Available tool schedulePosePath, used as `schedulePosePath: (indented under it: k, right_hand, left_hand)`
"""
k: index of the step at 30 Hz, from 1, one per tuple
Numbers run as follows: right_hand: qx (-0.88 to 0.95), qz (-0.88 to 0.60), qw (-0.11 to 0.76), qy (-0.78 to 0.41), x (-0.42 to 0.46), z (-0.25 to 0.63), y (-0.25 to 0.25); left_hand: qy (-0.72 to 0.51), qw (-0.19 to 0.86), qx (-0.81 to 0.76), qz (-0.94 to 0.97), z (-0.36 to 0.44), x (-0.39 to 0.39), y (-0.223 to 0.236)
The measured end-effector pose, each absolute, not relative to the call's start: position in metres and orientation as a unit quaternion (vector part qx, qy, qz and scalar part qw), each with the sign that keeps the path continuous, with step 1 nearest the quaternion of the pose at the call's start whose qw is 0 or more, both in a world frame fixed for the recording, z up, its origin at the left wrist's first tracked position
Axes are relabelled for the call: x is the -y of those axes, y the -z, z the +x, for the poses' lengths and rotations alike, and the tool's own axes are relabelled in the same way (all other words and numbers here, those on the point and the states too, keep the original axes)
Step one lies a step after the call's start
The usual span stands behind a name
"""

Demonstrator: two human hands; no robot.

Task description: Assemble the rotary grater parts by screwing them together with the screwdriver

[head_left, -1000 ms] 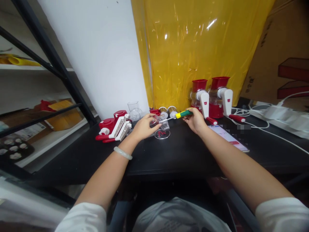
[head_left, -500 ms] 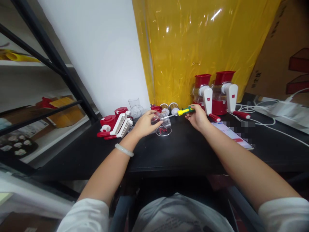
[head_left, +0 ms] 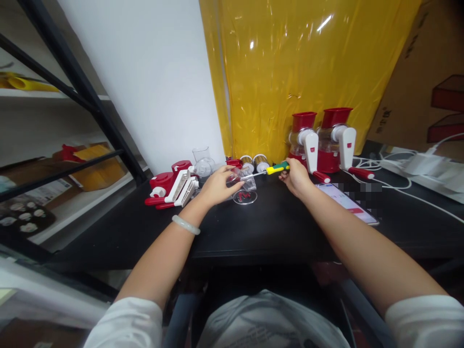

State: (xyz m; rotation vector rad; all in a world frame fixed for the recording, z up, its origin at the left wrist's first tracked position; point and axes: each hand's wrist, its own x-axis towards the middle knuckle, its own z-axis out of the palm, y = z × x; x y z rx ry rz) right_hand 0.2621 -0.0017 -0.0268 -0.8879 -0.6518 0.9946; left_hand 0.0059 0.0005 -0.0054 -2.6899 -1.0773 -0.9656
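Characters on the carton (head_left: pixel 402 96) and phone (head_left: pixel 340 199) are too blurred to read. Mid-worktop (head_left: pixel 275 227), the left hand (head_left: pixel 219 186) grips a clear housing (head_left: pixel 249 184), red showing within its round rim; the right hand (head_left: pixel 297 176) clasps a yellow-green screwdriver (head_left: pixel 278 168), shaft pointed at the housing.

screwdriver shaft (head_left: pixel 259 172): shiny metal | housing (head_left: pixel 250 184): glossy plastic | yellow sheet (head_left: pixel 286 63): glossy

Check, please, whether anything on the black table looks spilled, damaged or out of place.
Nothing stands out: no visible spill on the table; two red grinders stand upright; the left hand holds the clear plastic part, the right hand a screwdriver. Small cracks would not show.
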Motion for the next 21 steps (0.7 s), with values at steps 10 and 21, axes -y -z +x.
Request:
schedulePosePath:
  k: [10,21]
  right_hand:
    - [0.251,-0.364,0.745,-0.499,0.0043,0.2628,0.0220]
    - [0.299,-0.384,0.742,-0.461,0.0028,0.2679,0.0267]
  left_hand:
    - [0.317,0.039,0.349,-0.881,0.0052,-0.0011,0.0052]
    - [0.316,0.037,0.347,-0.882,0.0052,-0.0008,0.0050]
